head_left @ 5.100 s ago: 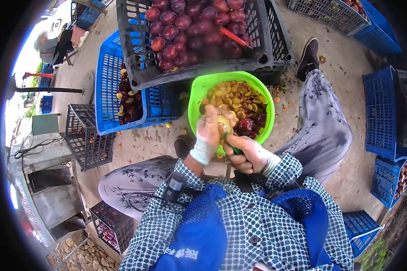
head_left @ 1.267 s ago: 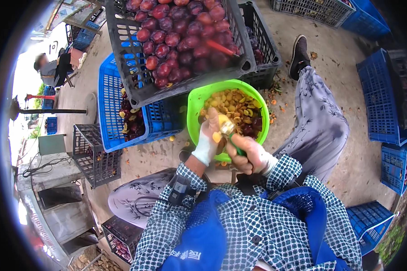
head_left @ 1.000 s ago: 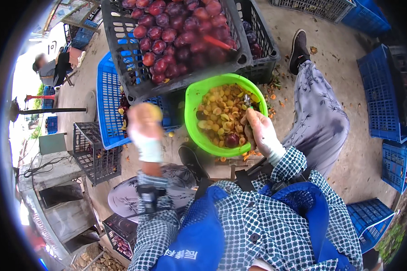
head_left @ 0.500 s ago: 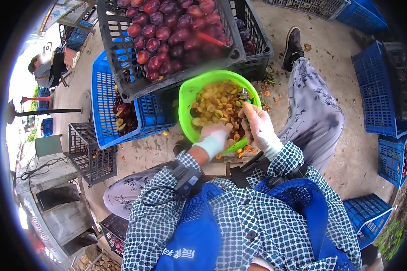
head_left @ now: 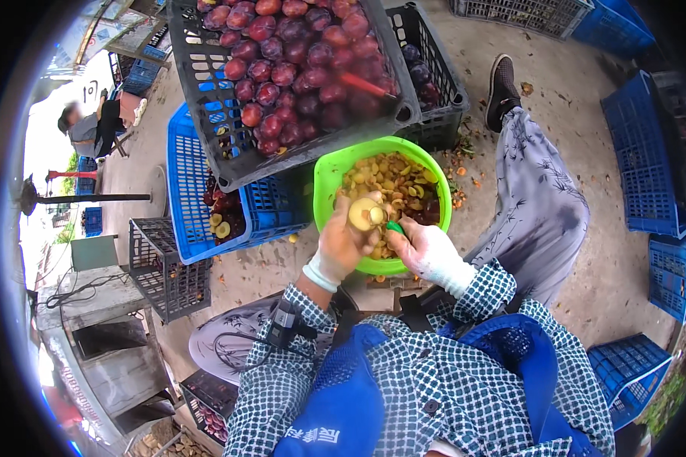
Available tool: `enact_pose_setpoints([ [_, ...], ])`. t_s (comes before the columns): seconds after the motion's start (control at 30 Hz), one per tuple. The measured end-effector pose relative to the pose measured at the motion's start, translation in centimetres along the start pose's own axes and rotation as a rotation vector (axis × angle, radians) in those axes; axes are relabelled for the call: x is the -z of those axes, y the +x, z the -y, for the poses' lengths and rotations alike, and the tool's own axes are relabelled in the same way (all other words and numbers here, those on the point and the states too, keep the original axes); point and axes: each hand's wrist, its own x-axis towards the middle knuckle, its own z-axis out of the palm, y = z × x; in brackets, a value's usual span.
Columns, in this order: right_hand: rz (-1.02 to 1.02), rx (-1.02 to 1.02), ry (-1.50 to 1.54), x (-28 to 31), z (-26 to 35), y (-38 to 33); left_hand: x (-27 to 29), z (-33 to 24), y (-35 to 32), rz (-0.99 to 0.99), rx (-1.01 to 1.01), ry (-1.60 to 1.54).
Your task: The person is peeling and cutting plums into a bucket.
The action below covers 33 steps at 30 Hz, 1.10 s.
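My left hand [head_left: 335,247] is closed around a cut plum [head_left: 360,216] with its yellow flesh showing. Beside it, my right hand [head_left: 432,250] grips a small knife by its green handle [head_left: 393,227]; the blade is hard to make out against the plum. Both hands wear pale, fingerless-looking coverings at the wrist. They are over the near side of a bright green basin [head_left: 325,180], which holds many yellow plum pieces [head_left: 392,169] and some dark red ones.
Beyond the basin, a black crate [head_left: 232,175] of whole red plums [head_left: 282,74] rests above a blue crate [head_left: 183,183]; a red stick-like object [head_left: 367,84] lies on the plums. Another black crate [head_left: 447,114] stands behind. Blue crates [head_left: 648,152] line the right. A person [head_left: 91,126] sits far left.
My left hand has come up out of the basin with a cut plum. My right hand has moved down and left, bringing the green-handled knife to it. The view has shifted slightly.
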Motion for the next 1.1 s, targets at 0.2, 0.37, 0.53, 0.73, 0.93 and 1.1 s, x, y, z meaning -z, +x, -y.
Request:
enact_pose_setpoints([
  [0.2, -0.017, 0.031, -0.076, -0.2, 1.1, -0.3, -2.3, 0.9, -0.7, -0.313, -0.122, 0.478],
  [0.37, 0.089, -0.016, -0.038, 0.2, 2.4, -0.3, -2.9, 0.2, -0.9, -0.286, -0.085, 0.499],
  [0.53, 0.09, 0.013, 0.003, -0.2, 2.2, -0.3, -3.1, 0.4, -0.4, -0.373, -0.059, 0.484],
  [0.73, 0.284, -0.13, 0.283, -0.2, 2.1, -0.5, -2.0, 0.7, 0.2, -0.337, -0.141, 0.721],
  [0.93, 0.745, -0.508, 1.055, 0.9, 1.8, -0.3, -3.1, 0.8, 0.8, -0.275, -0.375, 0.694],
  [1.1, 0.879, -0.434, 1.657, -0.5, 0.5, -0.7, -5.9, 1.0, 1.8, -0.203, -0.265, 0.168],
])
